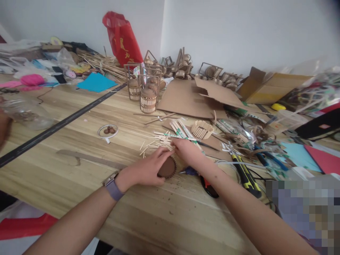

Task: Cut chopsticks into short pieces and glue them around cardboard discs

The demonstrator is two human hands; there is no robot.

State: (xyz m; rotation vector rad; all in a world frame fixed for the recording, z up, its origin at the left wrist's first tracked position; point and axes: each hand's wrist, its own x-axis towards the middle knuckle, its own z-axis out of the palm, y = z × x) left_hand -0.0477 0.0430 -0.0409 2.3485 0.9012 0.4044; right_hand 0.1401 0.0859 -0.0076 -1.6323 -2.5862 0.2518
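Observation:
My left hand [148, 168], with a watch on its wrist, curls round the left side of a brown round disc [169, 168] with a notched dark rim, low on the table. Its fingertips reach the far edge of the disc and meet my right hand [186, 150]. The right fingers are pinched together there; what they hold is hidden. Just beyond both hands lies a loose pile of short pale wooden sticks [162, 142]. Paper-wrapped sticks [183, 129] with green print lie behind the right hand. A small ring of upright sticks [202, 129] stands further right.
Lidded stick baskets [148, 100] with tall handles stand at the back, by cardboard sheets [183, 97]. A white ring [108, 131] surrounds small brown balls at the left. Yellow-black cutter [243, 173], pliers [271, 157] and cables crowd the right. Another person's hand [4, 124] shows at far left.

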